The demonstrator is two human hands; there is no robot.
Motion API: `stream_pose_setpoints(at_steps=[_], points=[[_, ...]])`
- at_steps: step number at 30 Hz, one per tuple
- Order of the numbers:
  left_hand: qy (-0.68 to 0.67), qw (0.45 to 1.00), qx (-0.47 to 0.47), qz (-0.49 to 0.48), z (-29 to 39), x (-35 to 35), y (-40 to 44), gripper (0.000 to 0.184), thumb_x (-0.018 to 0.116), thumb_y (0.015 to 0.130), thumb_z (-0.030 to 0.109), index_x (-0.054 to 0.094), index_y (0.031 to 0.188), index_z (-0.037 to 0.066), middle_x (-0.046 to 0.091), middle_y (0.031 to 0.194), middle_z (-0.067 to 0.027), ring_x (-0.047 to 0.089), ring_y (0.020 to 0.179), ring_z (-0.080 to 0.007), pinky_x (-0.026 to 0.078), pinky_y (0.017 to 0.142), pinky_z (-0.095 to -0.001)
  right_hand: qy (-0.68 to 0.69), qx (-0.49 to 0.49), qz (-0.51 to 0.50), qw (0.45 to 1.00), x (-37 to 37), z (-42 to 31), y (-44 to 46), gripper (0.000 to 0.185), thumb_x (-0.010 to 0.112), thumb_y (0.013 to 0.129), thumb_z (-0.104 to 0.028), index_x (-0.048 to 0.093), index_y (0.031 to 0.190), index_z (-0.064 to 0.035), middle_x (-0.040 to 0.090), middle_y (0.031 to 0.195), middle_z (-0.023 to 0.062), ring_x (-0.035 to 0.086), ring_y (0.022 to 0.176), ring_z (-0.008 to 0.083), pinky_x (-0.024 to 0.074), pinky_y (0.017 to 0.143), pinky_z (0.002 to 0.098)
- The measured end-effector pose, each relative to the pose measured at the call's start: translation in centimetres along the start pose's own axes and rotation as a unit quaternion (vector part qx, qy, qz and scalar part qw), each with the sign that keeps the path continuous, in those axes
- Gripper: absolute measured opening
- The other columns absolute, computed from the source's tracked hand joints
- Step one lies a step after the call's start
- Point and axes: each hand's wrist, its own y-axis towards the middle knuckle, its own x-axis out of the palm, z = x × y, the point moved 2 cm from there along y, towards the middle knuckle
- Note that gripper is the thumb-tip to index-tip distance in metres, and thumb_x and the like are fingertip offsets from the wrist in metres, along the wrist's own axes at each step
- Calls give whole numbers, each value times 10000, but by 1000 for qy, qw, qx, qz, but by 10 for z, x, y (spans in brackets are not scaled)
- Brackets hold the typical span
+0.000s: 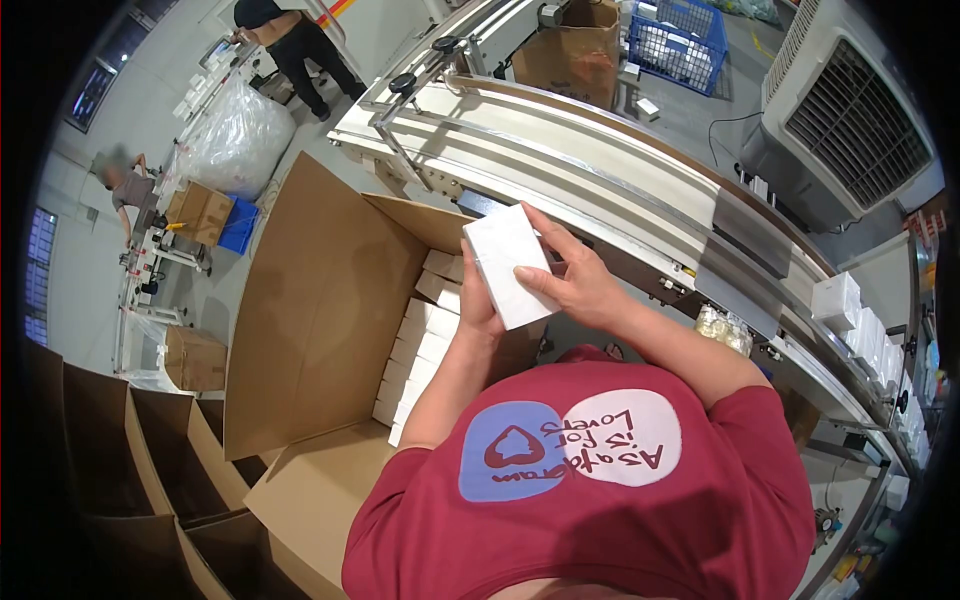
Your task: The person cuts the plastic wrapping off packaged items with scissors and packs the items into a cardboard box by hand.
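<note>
Currently we're part way, as far as we can judge. One white box (508,265) sits between our two hands, tilted, in front of our red shirt (590,530), close to the big carton (320,290) but not down among its contents. L hand (480,300) grips the box's L side; R hand (580,285) has its thumb on the upper face, fingers round the R side. So both hands are closed around the same box. No print we can make out on it.

Done: a run of boxed units (415,345) sits side by side in the big carton, several visible. Exact qty n/a, as our L arm (450,385) blocks part of the view. No. of layers: can't tell.

Left: held box not yet in w/ the others. Carton flaps (330,465) open, so closing isn't done either. More white stock (840,300) stands at the R end of the conveyor (620,165); same lot or not, unknown.

Lower L: open brown cartons (155,445), interiors too dark to judge. Far off, upper L, two others: one person (290,50) standing, another (130,190) by a 2nd line.
</note>
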Motion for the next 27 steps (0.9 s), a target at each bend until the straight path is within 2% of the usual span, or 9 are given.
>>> stream_pose_setpoints(at_steps=[6, 9, 10, 12, 13, 16, 20, 24, 27], points=[[26, 1000, 14, -8, 6, 5, -3, 750, 225, 918, 645, 381, 1352, 53, 535, 1232, -144, 563, 1092, -266, 482, 918, -408, 127, 48, 2, 991, -1, 15, 4, 506, 524, 954, -226, 368, 1387, -16, 584, 1183, 62, 525, 1080, 133, 441, 917, 279], [12, 998, 22, 56, 8, 7, -6, 737, 265, 915, 640, 389, 1344, 54, 537, 1228, -131, 564, 1091, -253, 481, 920, -401, 199, 106, 17, 974, -1, 13, 3, 568, 571, 926, -291, 379, 1369, 7, 503, 1275, 164, 491, 1156, 171, 415, 944, 292], [-1, 996, 22, 85, 8, 6, -8, 732, 282, 914, 637, 394, 1340, 54, 539, 1226, -126, 565, 1089, -249, 481, 920, -398, 156, 77, 36, 984, -1, 12, 2, 599, 581, 918, -300, 359, 1373, 20, 487, 1289, 173, 479, 1172, 188, 404, 959, 300], [75, 987, 96, 104, 14, -3, -8, 691, 467, 882, 594, 424, 1320, 62, 524, 1266, -93, 527, 1142, -238, 454, 949, -374, 67, 19, 73, 995, -1, 16, 0, 663, 601, 903, -318, 319, 1380, 45, 453, 1316, 191, 455, 1205, 222, 381, 988, 315], [106, 981, 121, 106, 18, -2, -9, 667, 516, 879, 548, 422, 1303, 42, 533, 1231, -100, 538, 1108, -218, 457, 931, -359, 38, -7, 57, 998, 0, 21, 2, 809, 654, 855, -364, 238, 1405, 60, 392, 1354, 210, 416, 1242, 279, 346, 1023, 336], [170, 969, 147, 99, 28, 12, -13, 633, 623, 859, 445, 420, 1275, 13, 542, 1182, -104, 548, 1055, -188, 455, 902, -335, -90, -35, 32, 995, -1, 15, -1, 893, 699, 814, -371, 205, 1414, 69, 363, 1369, 223, 400, 1256, 305, 319, 1045, 354], [245, 952, 160, 94, 22, 15, -16, 614, 652, 852, 401, 423, 1269, 12, 549, 1173, -108, 559, 1050, -200, 466, 886, -338, 3, 22, 49, 999, 2, 26, -3, 917, 717, 798, -364, 187, 1434, 30, 333, 1392, 237, 393, 1264, 302, 316, 1047, 353], [224, 966, 99, 81, 13, 8, -15, 575, 600, 885, 368, 413, 1294, 10, 540, 1207, -124, 559, 1070, -209, 462, 912, -352, -13, 48, 98, 994, -7, 35, -15, 804, 691, 835, -315, 257, 1418, 31, 405, 1374, 211, 409, 1256, 235, 322, 1041, 322], [107, 994, -2, 22, -6, 1, -7, 589, 625, 878, 298, 361, 1322, 15, 517, 1221, -128, 538, 1097, -225, 455, 923, -358, -15, 44, 151, 987, -21, 47, -35, 689, 609, 895, -337, 326, 1380, 62, 433, 1364, 201, 419, 1246, 200, 321, 1042, 298]])
